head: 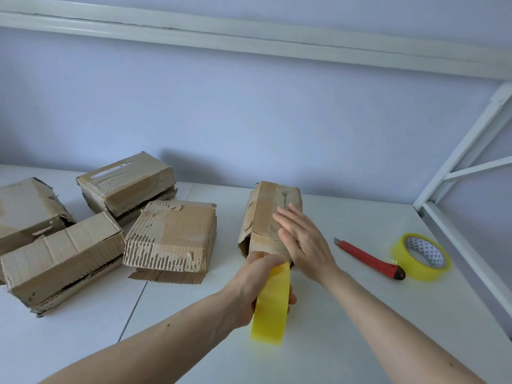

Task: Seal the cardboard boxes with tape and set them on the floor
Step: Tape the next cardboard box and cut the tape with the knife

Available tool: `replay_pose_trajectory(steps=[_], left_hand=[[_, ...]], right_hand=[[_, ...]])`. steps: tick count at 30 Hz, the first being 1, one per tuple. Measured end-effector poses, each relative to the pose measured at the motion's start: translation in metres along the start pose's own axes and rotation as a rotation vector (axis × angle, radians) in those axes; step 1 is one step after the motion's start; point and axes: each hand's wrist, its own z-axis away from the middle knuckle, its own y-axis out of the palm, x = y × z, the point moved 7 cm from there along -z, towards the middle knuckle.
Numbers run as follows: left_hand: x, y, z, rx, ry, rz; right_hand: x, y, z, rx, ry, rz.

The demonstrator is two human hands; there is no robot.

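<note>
The right hand lay flat, fingers straight and together, pressing the top of the narrow cardboard box at mid-table. The left hand gripped a yellow tape roll at the box's near end. Four more boxes sat left; a red knife and second roll lay right.

Leftmost box cut off by frame edge. Left hand fingers hidden behind yellow tape roll. Label print on rear box unreadable.
</note>
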Motion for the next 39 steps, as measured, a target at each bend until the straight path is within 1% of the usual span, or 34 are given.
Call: replay_pose_trajectory(steps=[2,5,7,9,12,16,18,22,24,28,30,31,33,34,36,37,38,39], left_hand=[[0.002,-0.001,-0.001,-0.013,-0.024,0.014],[0.004,-0.004,-0.004,-0.012,-0.038,0.048],[0.004,-0.003,-0.003,0.006,-0.04,0.075],[0.004,-0.003,-0.001,0.031,-0.06,0.108],[-0.005,-0.003,0.004,0.074,-0.059,0.106],[-0.027,-0.005,0.001,0.077,0.062,0.067],[-0.03,-0.006,-0.003,0.086,0.029,0.071],[-0.015,-0.011,-0.014,0.114,-0.167,0.079],[-0.01,-0.009,-0.018,0.148,-0.219,0.087],[-0.022,-0.003,-0.029,0.167,-0.152,0.125],[-0.025,-0.005,-0.033,0.149,-0.117,0.14],[-0.025,-0.005,-0.033,0.145,-0.112,0.145],[-0.025,-0.005,-0.033,0.151,-0.109,0.153],[-0.025,-0.004,-0.034,0.151,-0.107,0.158],[-0.028,-0.003,-0.034,0.16,-0.098,0.164],[-0.031,-0.001,-0.033,0.163,-0.092,0.163],[-0.033,0.0,-0.033,0.164,-0.083,0.16],[-0.036,0.001,-0.031,0.165,-0.068,0.16]], right_hand=[[-0.004,0.004,-0.002,-0.087,0.045,-0.063],[-0.004,0.001,-0.008,-0.289,0.051,-0.06],[-0.004,-0.004,-0.01,-0.39,0.064,-0.059],[-0.001,-0.008,-0.013,-0.458,0.081,-0.048],[0.001,-0.015,-0.024,-0.487,0.119,-0.027],[0.009,-0.024,-0.046,-0.411,0.225,-0.029],[0.011,-0.026,-0.059,-0.349,0.263,-0.022],[0.006,-0.027,-0.077,-0.274,0.342,0.002],[0.006,-0.027,-0.079,-0.259,0.329,0.009],[-0.003,-0.034,-0.085,-0.224,0.426,0.023],[-0.008,-0.036,-0.09,-0.143,0.46,-0.016],[-0.009,-0.036,-0.092,-0.085,0.466,-0.078],[-0.009,-0.037,-0.096,0.069,0.468,-0.211],[-0.007,-0.036,-0.098,0.154,0.461,-0.214],[-0.002,-0.032,-0.1,0.315,0.366,-0.038],[0.0,-0.028,-0.1,0.347,0.296,0.072],[0.002,-0.026,-0.099,0.33,0.243,0.137],[0.005,-0.027,-0.097,0.279,0.212,0.146]])
